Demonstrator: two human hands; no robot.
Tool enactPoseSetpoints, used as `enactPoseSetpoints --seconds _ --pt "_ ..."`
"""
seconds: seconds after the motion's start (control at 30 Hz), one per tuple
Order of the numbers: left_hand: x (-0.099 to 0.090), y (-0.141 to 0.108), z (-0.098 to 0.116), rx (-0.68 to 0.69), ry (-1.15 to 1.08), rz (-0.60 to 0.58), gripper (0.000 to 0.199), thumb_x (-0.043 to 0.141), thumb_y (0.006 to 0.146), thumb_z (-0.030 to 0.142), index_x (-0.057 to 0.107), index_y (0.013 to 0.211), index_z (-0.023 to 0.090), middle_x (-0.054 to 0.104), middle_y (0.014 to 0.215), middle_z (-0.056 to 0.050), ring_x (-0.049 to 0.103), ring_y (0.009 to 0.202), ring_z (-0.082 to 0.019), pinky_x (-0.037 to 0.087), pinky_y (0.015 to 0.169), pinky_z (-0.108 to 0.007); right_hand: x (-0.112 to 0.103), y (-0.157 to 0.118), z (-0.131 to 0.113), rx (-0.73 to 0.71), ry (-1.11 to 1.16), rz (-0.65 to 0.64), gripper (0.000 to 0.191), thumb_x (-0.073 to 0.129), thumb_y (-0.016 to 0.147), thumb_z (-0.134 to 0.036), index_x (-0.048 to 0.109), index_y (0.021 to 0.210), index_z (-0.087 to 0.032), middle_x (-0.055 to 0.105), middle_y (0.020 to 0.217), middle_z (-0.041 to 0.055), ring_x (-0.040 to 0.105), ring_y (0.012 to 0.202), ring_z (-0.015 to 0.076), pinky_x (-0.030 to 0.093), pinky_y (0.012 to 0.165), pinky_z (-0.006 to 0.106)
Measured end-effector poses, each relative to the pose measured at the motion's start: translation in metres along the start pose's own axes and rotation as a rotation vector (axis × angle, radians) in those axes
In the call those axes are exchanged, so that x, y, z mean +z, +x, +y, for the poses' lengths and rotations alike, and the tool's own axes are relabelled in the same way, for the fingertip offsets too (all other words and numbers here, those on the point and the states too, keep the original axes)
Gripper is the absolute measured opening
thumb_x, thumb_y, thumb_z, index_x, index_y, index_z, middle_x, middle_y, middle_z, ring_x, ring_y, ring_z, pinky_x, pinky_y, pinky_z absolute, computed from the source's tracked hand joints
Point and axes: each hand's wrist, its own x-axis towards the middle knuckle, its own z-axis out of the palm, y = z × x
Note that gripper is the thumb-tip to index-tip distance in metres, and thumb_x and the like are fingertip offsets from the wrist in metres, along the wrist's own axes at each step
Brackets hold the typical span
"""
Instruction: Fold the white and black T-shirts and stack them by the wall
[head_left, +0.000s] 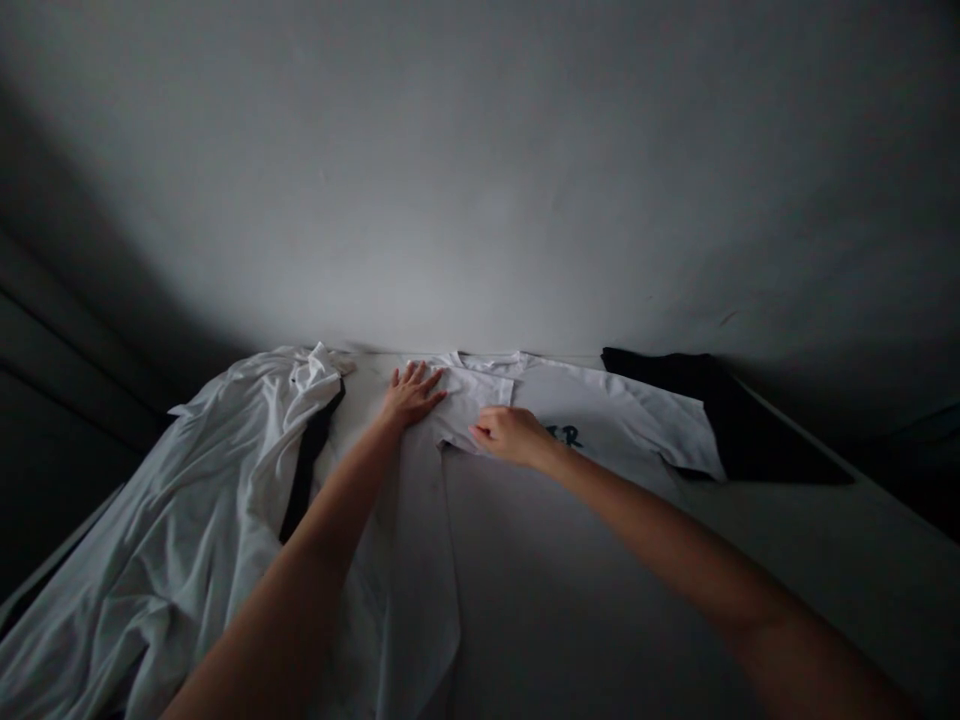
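A white T-shirt with dark lettering lies spread out, its collar toward the wall. Its left side is folded inward, so that the sleeve lies across the chest. My left hand rests flat on the folded side near the shoulder, fingers spread. At the sleeve's end, my right hand is closed, with the fingers curled on the fabric; the exact pinch point is hidden. My right hand and forearm cover part of the lettering.
A crumpled white cloth is heaped along the left, with a dark strip beside it. Folded black fabric lies at the right, partly under the other sleeve. A grey wall rises behind the pale surface. Light is dim.
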Motion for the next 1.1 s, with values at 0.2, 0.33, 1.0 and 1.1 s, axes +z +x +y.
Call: enactPoseSetpoints --seconds 0.2,0.33,1.0,1.1 --pt "0.005 0.003 -0.005 0.013 0.016 0.036 0.057 0.028 0.103 0.040 0.028 0.157 0.022 0.025 0.164 -0.010 0.015 0.153 -0.030 0.011 0.122 -0.053 0.027 0.065 -0.029 0.364 0.034 0.039 0.062 0.044 0.097 -0.054 0.048 0.144 -0.015 0.036 0.155 0.0215 0.034 0.142 0.0389 0.030 0.111 0.059" --pt "0.010 0.004 -0.010 0.021 0.063 0.054 0.055 0.030 0.101 0.035 0.029 0.156 0.028 0.025 0.164 -0.008 0.017 0.152 -0.029 0.017 0.120 -0.056 0.054 0.071 -0.041 0.402 0.066 -0.033 0.080 0.037 0.094 -0.070 0.029 0.157 -0.021 0.012 0.166 0.0156 0.008 0.152 0.0386 0.005 0.114 0.071" --pt "0.007 0.003 -0.004 -0.135 0.134 0.089 0.058 0.025 0.101 0.033 0.034 0.154 0.013 0.024 0.162 -0.020 0.026 0.150 -0.031 0.022 0.120 -0.052 0.051 0.099 0.006 0.296 -0.006 -0.081 0.058 0.030 0.102 -0.052 0.031 0.156 -0.029 0.018 0.166 0.0021 0.014 0.153 0.0258 0.009 0.121 0.057" --pt "0.008 0.004 -0.003 -0.145 0.147 0.094 0.059 0.027 0.100 0.033 0.033 0.154 0.011 0.022 0.163 -0.020 0.026 0.150 -0.031 0.021 0.120 -0.053 0.050 0.081 0.026 0.396 -0.051 -0.052 0.066 0.031 0.101 -0.058 0.029 0.157 -0.025 0.018 0.166 0.0069 0.016 0.152 0.0269 0.012 0.122 0.049"
